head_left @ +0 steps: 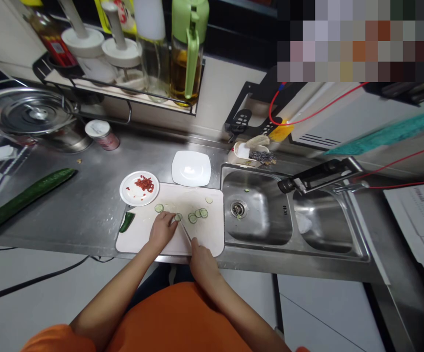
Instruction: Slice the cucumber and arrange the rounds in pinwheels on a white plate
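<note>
A white cutting board [142,234] lies on the steel counter. On its middle, my left hand [163,230] has its fingertips pressed on a cucumber slice [178,217]. My right hand [201,259] is wrapped round the handle of a knife [186,231], whose blade tip is beside that slice. Several thin slices [192,218] lie to the right, one [159,208] to the left and one near the far right corner. A short cucumber piece [127,222] rests at the board's left edge. Behind the board are a plate with chopped red pieces [134,196] and a square white plate [191,168].
A double sink [263,210] with a faucet [322,176] adjoins the board on the right. At left lie a long cucumber [28,199], a lidded pot [65,139] and a tin [102,135]. Bottles stand on a wall rack [123,90] above the counter.
</note>
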Motion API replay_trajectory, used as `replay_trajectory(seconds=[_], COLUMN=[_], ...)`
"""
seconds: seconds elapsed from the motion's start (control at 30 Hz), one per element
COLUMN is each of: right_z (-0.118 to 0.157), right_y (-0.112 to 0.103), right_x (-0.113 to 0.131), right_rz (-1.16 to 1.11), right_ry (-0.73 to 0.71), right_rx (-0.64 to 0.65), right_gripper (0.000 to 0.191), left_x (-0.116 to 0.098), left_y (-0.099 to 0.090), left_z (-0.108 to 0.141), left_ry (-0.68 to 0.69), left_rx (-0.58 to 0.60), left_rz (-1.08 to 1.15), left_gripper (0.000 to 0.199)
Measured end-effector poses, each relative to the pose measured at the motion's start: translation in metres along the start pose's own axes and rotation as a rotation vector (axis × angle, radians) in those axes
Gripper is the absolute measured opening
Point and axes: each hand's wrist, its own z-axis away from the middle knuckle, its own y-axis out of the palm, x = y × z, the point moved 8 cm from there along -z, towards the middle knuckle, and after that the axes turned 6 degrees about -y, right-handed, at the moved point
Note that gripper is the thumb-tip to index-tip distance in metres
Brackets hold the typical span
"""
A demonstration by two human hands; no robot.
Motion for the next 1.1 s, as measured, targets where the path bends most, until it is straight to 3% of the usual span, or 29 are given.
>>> replay_trajectory(seconds=[0.53,1.1], right_z=[-0.001,0.020], right_y=[0.001,0.008], right_x=[0.008,-0.020], right_rz=[0.028,-0.086], right_ry=[-0.035,0.038], right_rx=[-0.050,0.053], right_gripper=[0.050,0.042], left_x=[0.001,0.006], left_y=[0.001,-0.009], left_z=[-0.002,-0.008], left_ry=[0.003,-0.207], left_rx=[-0.003,0.075], left_rz=[0.010,0.084], left_gripper=[0.022,0.011])
